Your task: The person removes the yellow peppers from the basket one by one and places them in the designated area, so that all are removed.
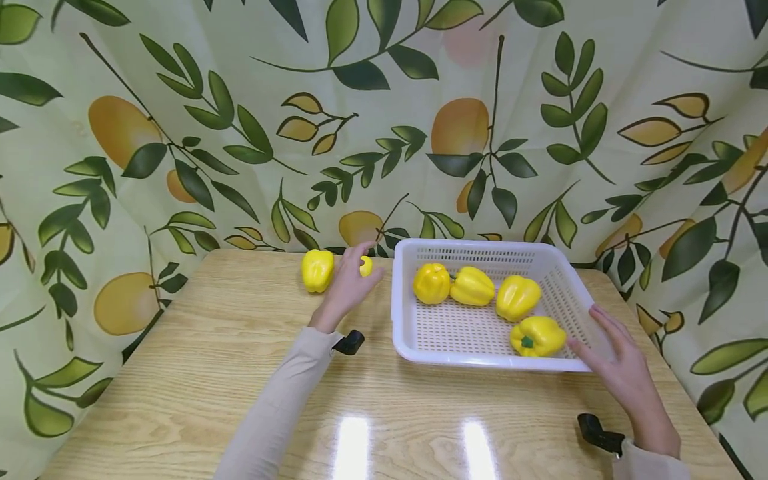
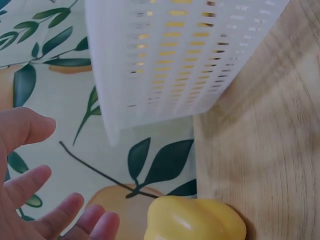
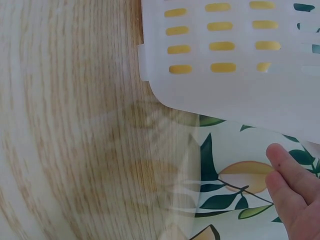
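Observation:
Fingers spread, my left hand is over the table near two yellow bell peppers. One pepper is left of the hand; another, partly hidden pepper shows behind the fingers. In the left wrist view, a pepper lies below and apart from the fingertips. A white slotted plastic basket holds several yellow bell peppers, among them one near its front right corner. My right hand is at that corner with extended fingers; whether they touch the rim I cannot tell.
The wooden table ends at the back against a leaf-and-fruit patterned curtain, which also hangs along both sides. Each wrist wears a small black device, such as the left one.

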Available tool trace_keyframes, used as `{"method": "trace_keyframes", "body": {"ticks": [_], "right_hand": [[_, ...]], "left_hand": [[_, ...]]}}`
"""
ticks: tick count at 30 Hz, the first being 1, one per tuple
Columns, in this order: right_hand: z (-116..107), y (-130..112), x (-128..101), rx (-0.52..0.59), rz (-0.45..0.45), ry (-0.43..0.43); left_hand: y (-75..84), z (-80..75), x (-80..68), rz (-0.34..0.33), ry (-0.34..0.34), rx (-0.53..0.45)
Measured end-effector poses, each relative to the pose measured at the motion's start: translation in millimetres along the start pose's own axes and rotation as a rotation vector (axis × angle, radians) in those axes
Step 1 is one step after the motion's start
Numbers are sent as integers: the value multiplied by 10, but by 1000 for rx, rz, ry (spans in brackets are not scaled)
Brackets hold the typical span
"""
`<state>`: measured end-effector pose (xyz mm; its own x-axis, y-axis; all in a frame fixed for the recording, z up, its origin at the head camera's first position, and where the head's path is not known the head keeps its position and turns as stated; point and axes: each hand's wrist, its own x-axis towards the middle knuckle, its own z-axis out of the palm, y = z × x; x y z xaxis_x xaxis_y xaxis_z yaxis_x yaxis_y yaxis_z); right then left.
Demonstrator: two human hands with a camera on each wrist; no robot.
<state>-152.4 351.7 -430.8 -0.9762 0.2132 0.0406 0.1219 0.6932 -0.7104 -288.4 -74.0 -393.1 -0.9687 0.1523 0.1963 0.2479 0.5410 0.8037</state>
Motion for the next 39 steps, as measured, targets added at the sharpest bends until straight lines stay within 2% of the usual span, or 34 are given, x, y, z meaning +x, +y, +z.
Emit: {"method": "trace_keyframes", "body": {"ticks": [9, 19, 32, 39], "right_hand": [[8, -7, -7, -3, -24, 15], [6, -10, -3, -1, -9, 9], [13, -19, -11, 3, -1, 8], [11, -20, -14, -3, -6, 11]], "left_hand": [[16, 106, 98, 68, -26, 46], [94, 233, 179, 86, -87, 33], [134, 369, 248, 118, -92, 40], [214, 425, 281, 135, -105, 67]]}}
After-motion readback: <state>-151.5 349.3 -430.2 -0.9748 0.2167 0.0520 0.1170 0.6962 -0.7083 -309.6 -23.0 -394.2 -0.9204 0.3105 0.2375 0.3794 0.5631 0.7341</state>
